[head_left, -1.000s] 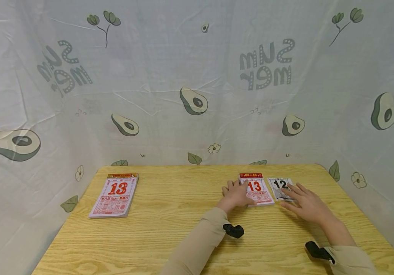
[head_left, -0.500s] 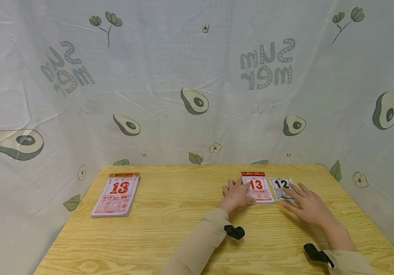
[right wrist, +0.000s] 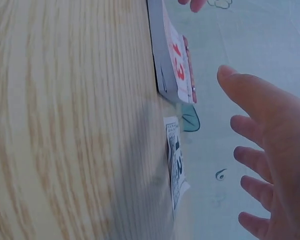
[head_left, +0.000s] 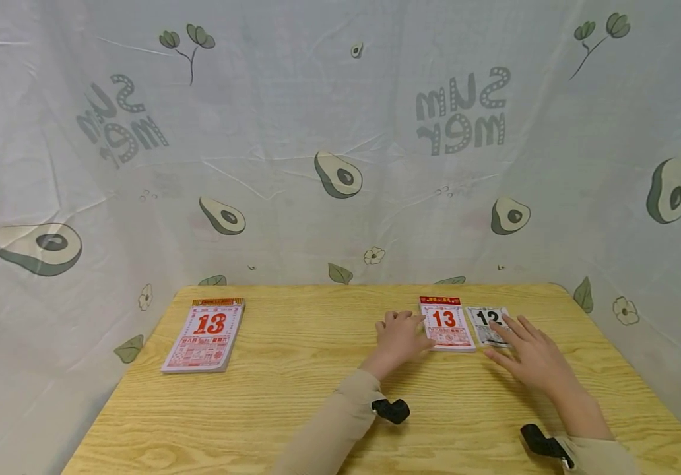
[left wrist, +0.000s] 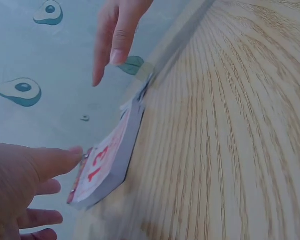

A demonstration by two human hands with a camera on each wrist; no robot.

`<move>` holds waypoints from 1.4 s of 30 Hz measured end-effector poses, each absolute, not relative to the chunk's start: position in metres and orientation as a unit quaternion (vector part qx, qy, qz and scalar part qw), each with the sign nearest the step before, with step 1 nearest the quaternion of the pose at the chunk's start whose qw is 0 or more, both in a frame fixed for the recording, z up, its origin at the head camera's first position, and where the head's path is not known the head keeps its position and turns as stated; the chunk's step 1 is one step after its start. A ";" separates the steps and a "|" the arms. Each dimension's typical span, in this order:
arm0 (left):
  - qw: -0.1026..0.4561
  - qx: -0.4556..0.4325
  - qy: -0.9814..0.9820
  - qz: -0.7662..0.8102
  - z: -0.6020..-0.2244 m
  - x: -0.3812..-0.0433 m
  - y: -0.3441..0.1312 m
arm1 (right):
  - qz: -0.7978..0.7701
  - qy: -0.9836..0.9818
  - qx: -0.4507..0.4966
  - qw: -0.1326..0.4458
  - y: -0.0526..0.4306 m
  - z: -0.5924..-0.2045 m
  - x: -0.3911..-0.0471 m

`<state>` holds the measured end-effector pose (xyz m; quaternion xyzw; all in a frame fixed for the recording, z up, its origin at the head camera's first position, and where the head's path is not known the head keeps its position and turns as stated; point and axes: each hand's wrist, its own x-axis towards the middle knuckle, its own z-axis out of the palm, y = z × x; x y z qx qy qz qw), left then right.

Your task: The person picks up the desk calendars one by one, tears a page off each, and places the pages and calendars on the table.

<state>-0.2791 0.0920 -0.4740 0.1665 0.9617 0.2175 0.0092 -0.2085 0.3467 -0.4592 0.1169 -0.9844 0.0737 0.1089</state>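
Note:
On the table's right half lies a tear-off calendar (head_left: pixel 449 333) with a red header and a large red 13. My left hand (head_left: pixel 398 340) is at its left edge, fingers loosely spread and holding nothing; in the left wrist view the thumb (left wrist: pixel 57 161) overlaps the calendar's header end. Just right of the calendar lies a loose calendar sheet (head_left: pixel 484 319) with a black 12. My right hand (head_left: pixel 533 353) hovers over that sheet's right side, fingers apart, partly covering it in the head view. In the right wrist view, a gap shows between the fingers and the sheet (right wrist: pixel 176 162).
A second, larger tear-off calendar (head_left: pixel 205 335), also showing a red 13, lies at the table's left. The wood-grain table (head_left: pixel 293 389) ends at a pale curtain (head_left: pixel 281 119) printed with avocados. Both wrists carry black devices (head_left: pixel 392 411).
My left hand has drawn slightly left, off the right calendar's face to its edge. My right hand stays nearly where it was. The head view has shifted a little.

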 end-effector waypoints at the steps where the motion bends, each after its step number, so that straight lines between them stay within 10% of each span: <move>1: -0.001 0.167 0.961 0.221 -0.473 -0.278 0.088 | 0.072 -0.984 0.118 0.115 0.345 -0.458 -0.208; 21: -0.188 0.199 0.927 0.258 -0.457 -0.249 -0.002 | 0.073 -0.910 0.176 0.368 0.299 -0.465 -0.204; 42: -0.399 0.194 0.858 0.259 -0.450 -0.245 -0.087 | 0.137 -0.882 0.203 0.404 0.215 -0.475 -0.224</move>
